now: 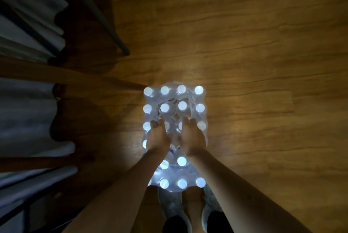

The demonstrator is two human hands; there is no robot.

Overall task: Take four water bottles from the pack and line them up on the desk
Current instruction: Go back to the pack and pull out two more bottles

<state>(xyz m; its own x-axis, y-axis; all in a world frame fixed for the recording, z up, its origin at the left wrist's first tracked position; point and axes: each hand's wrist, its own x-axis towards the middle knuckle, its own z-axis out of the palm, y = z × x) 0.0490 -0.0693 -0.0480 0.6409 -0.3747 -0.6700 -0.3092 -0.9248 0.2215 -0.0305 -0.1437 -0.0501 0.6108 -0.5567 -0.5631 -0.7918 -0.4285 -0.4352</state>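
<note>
A shrink-wrapped pack of water bottles (174,99) stands on the wooden floor, seen from straight above. Its white caps (164,90) glow in rows of four. Both of my hands rest on the middle of the pack, side by side. My left hand (157,136) has its fingers curled down into the clear plastic wrap between the caps. My right hand (192,136) does the same just to the right. The hands and forearms hide several caps in the middle rows. No bottle is out of the pack.
Wooden floor (263,63) spreads wide to the right and beyond the pack. A dark metal furniture leg (105,18) slants at the upper left. Grey curtain folds (24,110) fill the left edge. My grey shoes (169,204) stand just below the pack.
</note>
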